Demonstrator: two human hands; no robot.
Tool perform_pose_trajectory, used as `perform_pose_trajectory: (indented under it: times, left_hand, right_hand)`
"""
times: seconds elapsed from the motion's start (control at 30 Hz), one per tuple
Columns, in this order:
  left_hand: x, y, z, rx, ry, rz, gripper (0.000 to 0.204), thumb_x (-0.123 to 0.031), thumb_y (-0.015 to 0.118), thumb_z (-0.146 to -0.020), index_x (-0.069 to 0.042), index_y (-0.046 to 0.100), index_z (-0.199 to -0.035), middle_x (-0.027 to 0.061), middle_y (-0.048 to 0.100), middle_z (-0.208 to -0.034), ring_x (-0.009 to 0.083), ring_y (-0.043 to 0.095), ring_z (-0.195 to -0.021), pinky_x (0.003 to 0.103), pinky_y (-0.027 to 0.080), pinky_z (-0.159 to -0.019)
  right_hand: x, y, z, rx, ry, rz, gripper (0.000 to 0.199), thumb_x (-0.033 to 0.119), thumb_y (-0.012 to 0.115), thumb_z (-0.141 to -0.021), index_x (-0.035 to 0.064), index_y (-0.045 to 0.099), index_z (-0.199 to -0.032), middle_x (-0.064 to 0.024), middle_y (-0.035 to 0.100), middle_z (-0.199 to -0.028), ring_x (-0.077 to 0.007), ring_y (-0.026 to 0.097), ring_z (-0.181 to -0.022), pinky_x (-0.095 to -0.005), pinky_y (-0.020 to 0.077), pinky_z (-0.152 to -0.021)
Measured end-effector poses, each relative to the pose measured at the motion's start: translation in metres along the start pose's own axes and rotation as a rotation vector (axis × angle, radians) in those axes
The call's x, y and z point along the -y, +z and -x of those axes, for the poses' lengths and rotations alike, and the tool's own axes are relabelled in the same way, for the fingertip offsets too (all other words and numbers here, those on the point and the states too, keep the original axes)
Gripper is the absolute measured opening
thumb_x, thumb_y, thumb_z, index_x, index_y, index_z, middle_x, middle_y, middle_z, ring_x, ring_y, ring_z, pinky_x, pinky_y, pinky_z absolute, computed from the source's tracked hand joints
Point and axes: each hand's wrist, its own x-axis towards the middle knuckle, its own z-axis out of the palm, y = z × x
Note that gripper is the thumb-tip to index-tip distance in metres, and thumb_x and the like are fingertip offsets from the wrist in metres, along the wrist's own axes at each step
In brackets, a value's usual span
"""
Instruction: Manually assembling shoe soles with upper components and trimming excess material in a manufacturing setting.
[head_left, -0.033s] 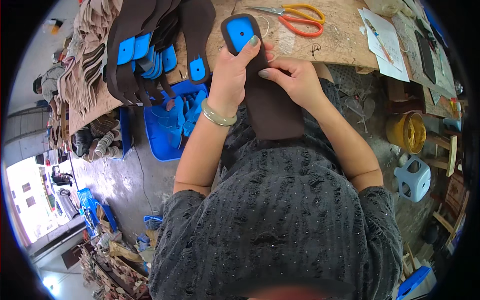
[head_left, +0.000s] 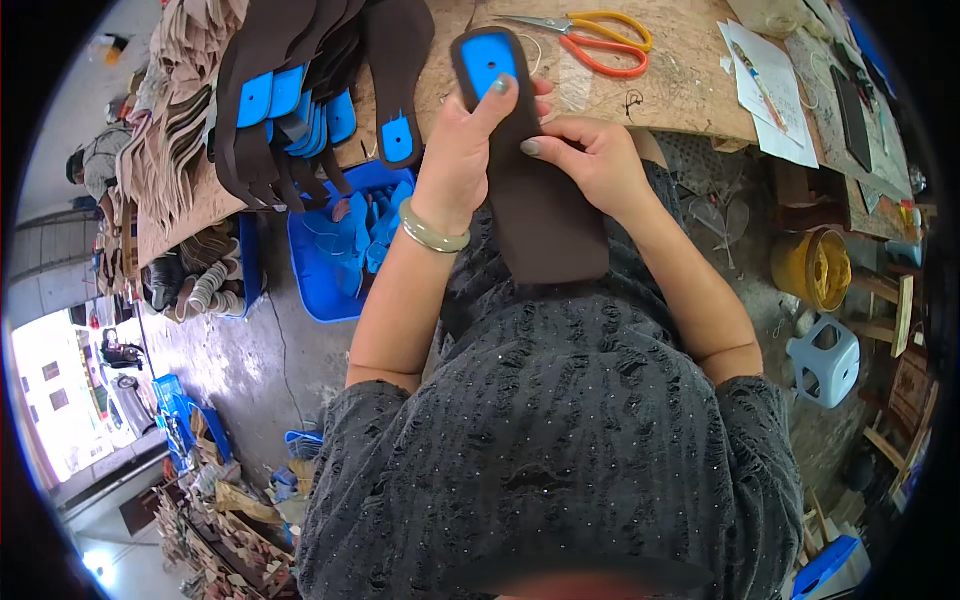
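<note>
A long dark brown leather-like piece [head_left: 548, 235] slants in front of my body, its wide end toward me. At its narrow, rounded far end sits a bright blue insert [head_left: 488, 50] with a small dark hole. My left hand [head_left: 462, 150] is closed round this end, thumb on top beside the insert and fingertips showing past the right edge. My right hand [head_left: 597, 165] pinches the piece's right edge between thumb and bent fingers, just below those fingertips. Whatever lies under the piece is hidden.
Scissors [head_left: 603, 45] with orange and yellow handles lie on the wooden table [head_left: 690, 95]. Similar brown pieces [head_left: 270, 120] with blue ends hang over its edge at left. A blue bin [head_left: 325, 285] of blue scraps stands below. Papers [head_left: 768, 95] lie at right, near a stool [head_left: 825, 362].
The brown piece and both hands have shifted very slightly to the right in the view. The grips look the same.
</note>
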Motion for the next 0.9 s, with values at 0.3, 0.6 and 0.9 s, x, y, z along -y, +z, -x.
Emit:
perform_pose_trajectory:
  times: [0.3, 0.6, 0.9]
  left_hand:
    - [0.009, 0.003, 0.011, -0.03, -0.07, -0.1, 0.03, -0.017, 0.057, -0.092, 0.007, 0.06, -0.11, 0.0115, 0.066, -0.107, 0.0166, 0.062, -0.093, 0.028, 0.05, -0.084]
    - [-0.024, 0.009, 0.024, 0.239, -0.17, -0.309, 0.023, -0.019, 0.057, -0.092, 0.003, 0.063, -0.097, 0.0102, 0.068, -0.09, 0.0165, 0.064, -0.084, 0.029, 0.05, -0.077]
    - [-0.023, 0.024, 0.016, 0.262, -0.19, -0.273, 0.024, -0.024, 0.058, -0.093, 0.0, 0.062, -0.091, 0.0056, 0.065, -0.077, 0.0129, 0.062, -0.074, 0.026, 0.049, -0.071]
  right_hand:
    - [0.002, -0.003, -0.004, 0.018, 0.067, -0.078, 0.018, 0.014, 0.069, -0.082, 0.0003, 0.07, -0.094, -0.004, 0.068, -0.079, -0.0072, 0.058, -0.07, -0.024, 0.0468, -0.064]
    - [0.052, -0.059, -0.052, 0.022, 0.073, -0.3, 0.022, 0.018, 0.054, -0.093, 0.003, 0.067, -0.103, 0.0043, 0.054, -0.071, -0.0018, 0.047, -0.059, -0.0166, 0.0363, -0.053]
    - [0.034, -0.034, -0.06, -0.272, -0.469, 0.35, 0.028, 0.029, 0.051, -0.095, 0.0045, 0.063, -0.103, -0.0107, 0.065, -0.076, -0.0233, 0.064, -0.066, -0.0287, 0.0489, -0.061]
